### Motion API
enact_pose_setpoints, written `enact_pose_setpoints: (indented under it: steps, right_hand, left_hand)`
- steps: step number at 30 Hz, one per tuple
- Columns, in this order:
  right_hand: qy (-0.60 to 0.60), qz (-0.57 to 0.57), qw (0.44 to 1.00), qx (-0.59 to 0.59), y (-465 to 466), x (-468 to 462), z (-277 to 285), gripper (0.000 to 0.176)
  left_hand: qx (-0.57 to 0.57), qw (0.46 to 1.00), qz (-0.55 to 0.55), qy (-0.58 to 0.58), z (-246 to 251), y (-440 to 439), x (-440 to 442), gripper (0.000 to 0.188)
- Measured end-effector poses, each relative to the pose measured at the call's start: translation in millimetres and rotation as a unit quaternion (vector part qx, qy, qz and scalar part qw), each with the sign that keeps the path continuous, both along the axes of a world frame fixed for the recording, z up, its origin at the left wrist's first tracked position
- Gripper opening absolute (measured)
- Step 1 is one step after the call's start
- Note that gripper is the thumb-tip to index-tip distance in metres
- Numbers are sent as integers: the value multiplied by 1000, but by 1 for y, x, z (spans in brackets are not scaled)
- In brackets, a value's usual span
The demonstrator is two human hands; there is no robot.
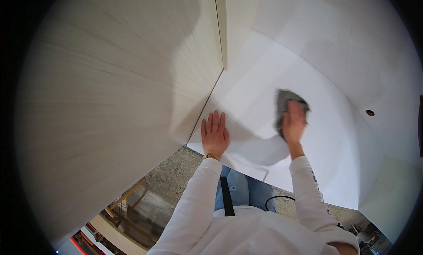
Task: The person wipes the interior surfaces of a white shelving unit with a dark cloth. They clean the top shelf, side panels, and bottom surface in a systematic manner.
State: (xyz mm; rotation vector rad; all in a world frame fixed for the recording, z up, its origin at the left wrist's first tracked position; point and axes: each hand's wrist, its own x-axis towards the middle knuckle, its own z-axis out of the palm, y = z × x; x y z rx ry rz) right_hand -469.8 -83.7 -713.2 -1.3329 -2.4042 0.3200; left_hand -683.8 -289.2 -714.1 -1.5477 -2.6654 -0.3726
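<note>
My right hand (294, 123) presses a dark grey cloth (284, 98) against a smooth white panel (254, 119). Hand and cloth are both blurred, and the fingers cover part of the cloth. To the left, my left hand (215, 136) rests palm down on the same white surface near its front left corner, holding nothing, fingers slightly spread. A bracelet or watch band (212, 157) circles the left wrist.
A tall pale wood-grain panel (115, 80) rises along the left. At the right, a white wall panel (343, 56) has a round hole (370, 113). Below are a speckled floor (185, 165), wooden furniture (127, 202) and a black cable (277, 197).
</note>
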Motion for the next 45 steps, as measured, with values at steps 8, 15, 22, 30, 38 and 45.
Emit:
enact_pose_setpoints:
  steps: [8, 15, 22, 30, 38, 45]
  right_hand:
    - [-54, -248, 965, 59, 27, -7, -26, 50]
    - [-29, 94, 995, 26, -57, -192, 1, 49]
    - [-79, -9, 997, 14, -58, -82, 0, 50]
    - [-44, -323, 943, 60, -34, 234, -34, 50]
    - [-77, -449, 889, 30, -133, 273, -31, 48]
    - [-98, -168, 981, -13, -186, 51, 4, 55]
  left_hand:
    - [7, 1000, -4, 11, 4, 4, 2, 50]
    - [-20, 1000, -15, 18, -13, 3, -4, 47]
    - [-27, 1000, -4, 6, -6, -3, -8, 50]
    - [4, 999, -20, 42, -14, 5, -9, 50]
    - [-3, 998, -20, 67, -21, 1, -15, 48]
    - [-4, 997, -28, 69, -25, 4, -20, 48]
